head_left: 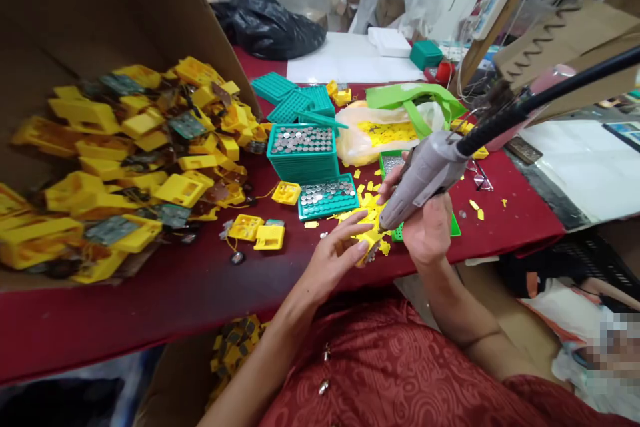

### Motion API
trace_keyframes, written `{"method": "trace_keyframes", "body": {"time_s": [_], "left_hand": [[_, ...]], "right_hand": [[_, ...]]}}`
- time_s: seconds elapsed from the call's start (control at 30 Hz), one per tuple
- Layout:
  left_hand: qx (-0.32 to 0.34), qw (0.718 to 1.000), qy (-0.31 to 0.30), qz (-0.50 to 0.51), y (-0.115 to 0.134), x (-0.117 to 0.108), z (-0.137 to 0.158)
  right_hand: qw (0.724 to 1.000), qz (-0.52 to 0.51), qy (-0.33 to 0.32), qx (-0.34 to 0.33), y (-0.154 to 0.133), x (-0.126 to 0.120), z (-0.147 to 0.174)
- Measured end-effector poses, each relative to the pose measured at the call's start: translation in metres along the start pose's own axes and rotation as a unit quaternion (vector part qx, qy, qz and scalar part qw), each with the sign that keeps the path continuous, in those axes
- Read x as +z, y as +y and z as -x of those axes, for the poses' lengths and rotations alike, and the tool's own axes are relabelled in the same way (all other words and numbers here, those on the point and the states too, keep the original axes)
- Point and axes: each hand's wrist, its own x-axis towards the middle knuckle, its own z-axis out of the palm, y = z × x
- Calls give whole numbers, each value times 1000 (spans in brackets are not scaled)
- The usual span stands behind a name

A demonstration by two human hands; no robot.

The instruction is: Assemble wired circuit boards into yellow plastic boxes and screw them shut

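My right hand [431, 227] is wrapped round a grey electric screwdriver [425, 170] with a black cable, its tip pointing down and left. That tip meets, or nearly meets, a small yellow plastic casing [369, 240] pinched in the fingers of my left hand [335, 247]. Small yellow plastic pieces [370, 203] lie scattered just beyond my hands. To the left sit open yellow casings [246, 227] with wires and a small round black part [237, 257]. A teal tray [329, 211] holds rows of round silver discs.
A large cardboard box [125, 7] full of yellow casings [180, 190] stands at the left. Stacked teal trays [304, 163] rise mid-table. Behind are a plastic bag of yellow pieces [390, 133] and a black bag [273, 23]. Eyeglasses [483, 181] lie to the right.
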Motion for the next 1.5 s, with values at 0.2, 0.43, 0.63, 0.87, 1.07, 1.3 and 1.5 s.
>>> {"method": "trace_keyframes", "body": {"time_s": [0.2,0.43,0.63,0.87,1.07,1.3,1.5], "left_hand": [[14,1000,-18,2,-1,5,1],[16,1000,-16,8,-2,5,4],[15,1000,2,23,-9,2,7],[7,999,15,34,-9,-1,13],[-53,983,39,173,-14,0,21],[-86,927,110,348,-27,-9,30],[-94,912,150,371,-34,-11,40]], "right_hand": [[999,-25,20,3,-5,4,-4],[999,-46,-10,-1,-7,1,-4],[997,-29,-53,-43,-7,1,-3],[998,-19,-48,-22,-2,-11,-4],[1000,-4,9,-20,-7,-9,-6],[996,15,-63,-54,11,-12,12],[989,100,-60,-93,4,-20,28]]}}
